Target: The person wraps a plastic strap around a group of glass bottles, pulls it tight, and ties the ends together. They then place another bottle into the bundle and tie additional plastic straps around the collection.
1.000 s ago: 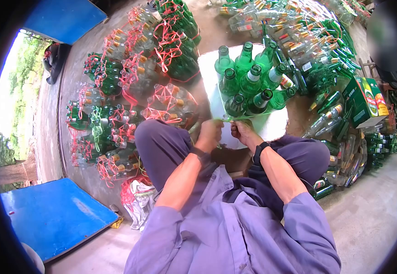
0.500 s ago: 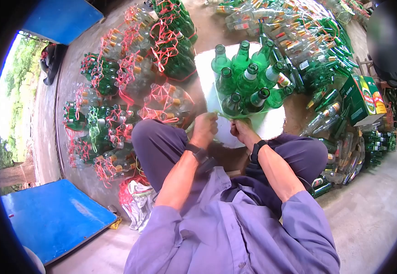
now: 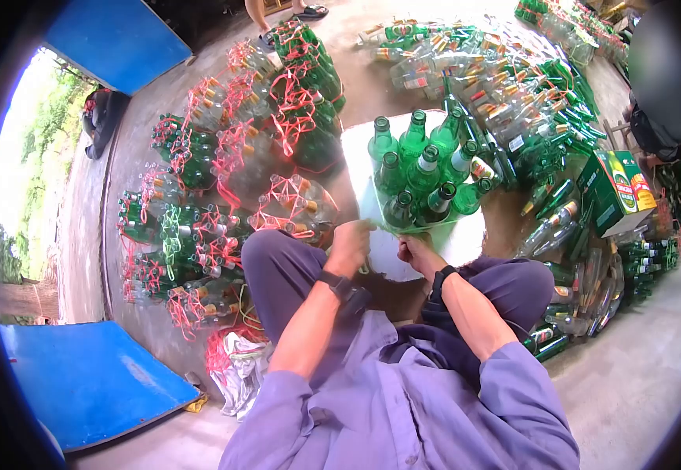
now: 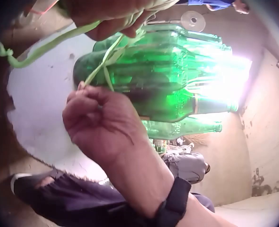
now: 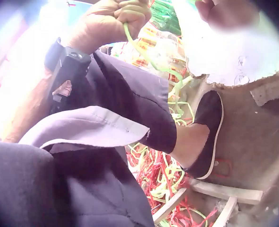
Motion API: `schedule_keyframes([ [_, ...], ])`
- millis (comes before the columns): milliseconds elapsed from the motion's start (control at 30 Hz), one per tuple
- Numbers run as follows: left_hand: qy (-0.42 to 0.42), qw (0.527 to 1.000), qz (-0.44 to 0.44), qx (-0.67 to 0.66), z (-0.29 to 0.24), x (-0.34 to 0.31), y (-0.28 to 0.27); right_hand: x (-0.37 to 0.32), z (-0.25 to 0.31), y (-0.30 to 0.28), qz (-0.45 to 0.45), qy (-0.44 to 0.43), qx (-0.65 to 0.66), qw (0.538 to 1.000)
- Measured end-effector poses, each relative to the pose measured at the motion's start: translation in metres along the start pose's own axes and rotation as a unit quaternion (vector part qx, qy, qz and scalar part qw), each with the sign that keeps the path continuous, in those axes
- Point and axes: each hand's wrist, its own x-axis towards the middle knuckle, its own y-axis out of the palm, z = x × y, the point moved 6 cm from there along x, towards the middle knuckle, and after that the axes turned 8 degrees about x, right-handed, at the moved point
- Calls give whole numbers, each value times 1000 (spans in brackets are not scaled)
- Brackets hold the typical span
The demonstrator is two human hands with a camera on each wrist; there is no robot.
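A cluster of green glass bottles [image 3: 427, 168] stands upright on a white board [image 3: 372, 254] in front of the person. Round the lower part of the cluster runs a light green plastic strap [image 4: 110, 60]. My left hand [image 3: 350, 247] grips one length of it, and a loose tail hangs from the fist in the right wrist view. Close against the nearest bottles, my right hand [image 3: 420, 252] pinches the strap with curled fingers. In the left wrist view the strap crosses over itself beside the right fingertips [image 4: 82, 90]. The two hands are a little apart.
Bottle bundles tied with red strap [image 3: 293, 204] stand at the left. Loose bottles [image 3: 505, 86] lie heaped at the right, near a green beer carton [image 3: 619, 192]. A blue panel [image 3: 97, 384] lies at lower left. Tangled straps [image 5: 163, 175] lie by the person's shoe [image 5: 208, 127].
My left hand has moved left, away from the right hand, drawing the strap out. The right hand stays by the bottles. The head view has shifted, and another person's legs now show at the top.
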Motion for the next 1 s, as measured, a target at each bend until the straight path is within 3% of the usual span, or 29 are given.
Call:
schedule_keyframes([
  [133, 39, 997, -16, 57, -32, -22, 1, 0, -1, -3, -4, 23, 1, 1000],
  [167, 43, 997, -14, 56, -41, -32, 3, 4, -4, -6, 31, 36, -5, 999],
  [233, 123, 986, -31, 105, -68, -50, 4, -4, 1, 2, 69, 44, -15, 996],
  [300, 157, 983, -10, 90, -88, -60, 4, -14, 5, 3, 42, 36, 14, 998],
  [367, 217, 950, -24, 223, -111, -81, 11, -13, 5, -2, 44, 47, -6, 998],
  [433, 219, 946, -19, 240, -121, -102, 21, -21, 9, 2, 45, 60, -23, 997],
  [533, 240, 928, 31, 284, -128, -137, 40, -39, 17, 4, 23, 90, -82, 992],
  [600, 225, 923, 63, 307, -125, -155, 52, -44, 18, 14, 122, 98, -265, 951],
  [633, 227, 923, 63, 304, -120, -156, 52, -55, 23, 23, 121, 97, -268, 951],
  [700, 244, 900, 108, 344, -106, -159, 58, -104, 41, 64, 156, 95, -153, 971],
  [733, 227, 896, 119, 362, -101, -164, 63, -114, 48, 70, 155, 95, -156, 971],
  [800, 227, 883, 163, 376, -84, -168, 68, -134, 65, 92, 240, 77, -46, 967],
  [900, 198, 879, 209, 381, -61, -172, 67, -162, 90, 111, 227, 112, 60, 966],
  [967, 235, 824, 216, 467, -57, -183, 70, -175, 103, 114, 241, 102, 64, 963],
  [1000, 242, 813, 220, 482, -61, -189, 69, -183, 110, 118, 265, 78, 0, 961],
])
